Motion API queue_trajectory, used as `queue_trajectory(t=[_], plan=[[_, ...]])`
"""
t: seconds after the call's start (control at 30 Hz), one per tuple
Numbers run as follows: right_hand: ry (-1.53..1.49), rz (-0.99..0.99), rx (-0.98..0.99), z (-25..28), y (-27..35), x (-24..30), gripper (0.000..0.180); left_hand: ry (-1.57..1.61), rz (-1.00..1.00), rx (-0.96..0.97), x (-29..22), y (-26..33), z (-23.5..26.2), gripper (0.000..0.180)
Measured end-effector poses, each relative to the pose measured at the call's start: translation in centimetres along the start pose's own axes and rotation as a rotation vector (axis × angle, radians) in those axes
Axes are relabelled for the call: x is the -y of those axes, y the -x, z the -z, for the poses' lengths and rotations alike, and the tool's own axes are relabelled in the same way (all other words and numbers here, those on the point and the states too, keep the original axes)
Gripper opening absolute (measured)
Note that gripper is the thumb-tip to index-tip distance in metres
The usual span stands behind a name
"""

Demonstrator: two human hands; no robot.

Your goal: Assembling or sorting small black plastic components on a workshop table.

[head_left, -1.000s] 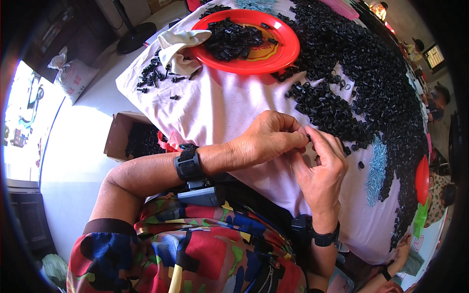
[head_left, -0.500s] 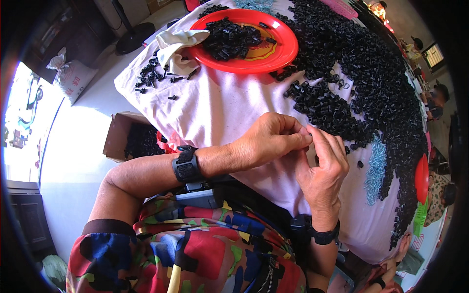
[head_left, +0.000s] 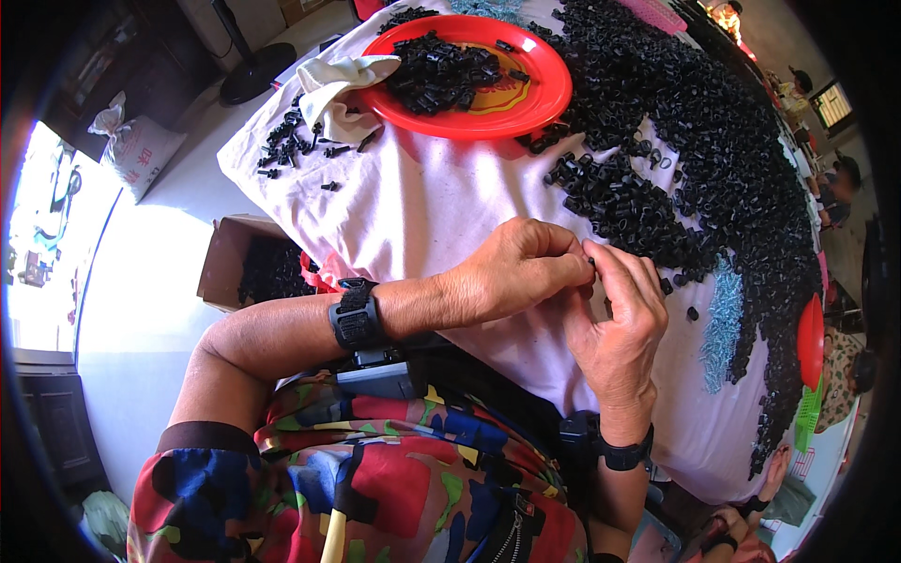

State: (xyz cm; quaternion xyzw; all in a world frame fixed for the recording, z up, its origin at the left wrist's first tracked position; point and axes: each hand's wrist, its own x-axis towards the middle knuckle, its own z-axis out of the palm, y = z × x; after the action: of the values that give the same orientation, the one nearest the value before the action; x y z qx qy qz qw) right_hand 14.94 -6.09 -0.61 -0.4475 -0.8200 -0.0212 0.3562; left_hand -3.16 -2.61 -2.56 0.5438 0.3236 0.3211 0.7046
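Observation:
Both hands meet fingertip to fingertip over the pale pink cloth. My left hand (head_left: 518,272) is closed, its thumb and forefinger pinched together. Against it, my right hand (head_left: 619,319) is closed too, with fingers curled toward the left fingertips. A small black part (head_left: 591,264) shows as a dark speck between the fingertips; its full shape is hidden by the fingers. Just beyond my hands begins a broad heap of small black plastic parts (head_left: 723,159), some of them ring-shaped. Several loose black pieces (head_left: 679,280) lie close to my right hand.
Farther off, a red plate (head_left: 535,103) holds black parts, with a white cloth (head_left: 328,89) at its left edge. Bluish small pieces (head_left: 723,324) lie in a strip on the right. A cardboard box (head_left: 223,263) of black parts stands left. Another person's hand (head_left: 775,469) appears lower right.
My hands stay joined in nearly the same place, with only a slight shift of the fingers. The other person's hands at the lower right have moved apart.

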Motion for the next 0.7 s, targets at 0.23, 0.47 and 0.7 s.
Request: queue_trajectory(t=[0.23, 0.47, 0.7], plan=[[-0.025, -0.003, -0.022, -0.26, 0.00, 0.14, 0.050, 0.122, -0.004, -0.013, 0.26, 0.01, -0.09, 0.029], [-0.027, 0.008, -0.031, -0.33, -0.05, 0.23, 0.046, 0.101, -0.018, -0.014, 0.41, -0.07, -0.23, 0.031], [-0.016, -0.021, -0.009, -0.26, -0.07, 0.49, 0.043, 0.049, 0.013, -0.028, 0.00, 0.06, -0.28, 0.032]])
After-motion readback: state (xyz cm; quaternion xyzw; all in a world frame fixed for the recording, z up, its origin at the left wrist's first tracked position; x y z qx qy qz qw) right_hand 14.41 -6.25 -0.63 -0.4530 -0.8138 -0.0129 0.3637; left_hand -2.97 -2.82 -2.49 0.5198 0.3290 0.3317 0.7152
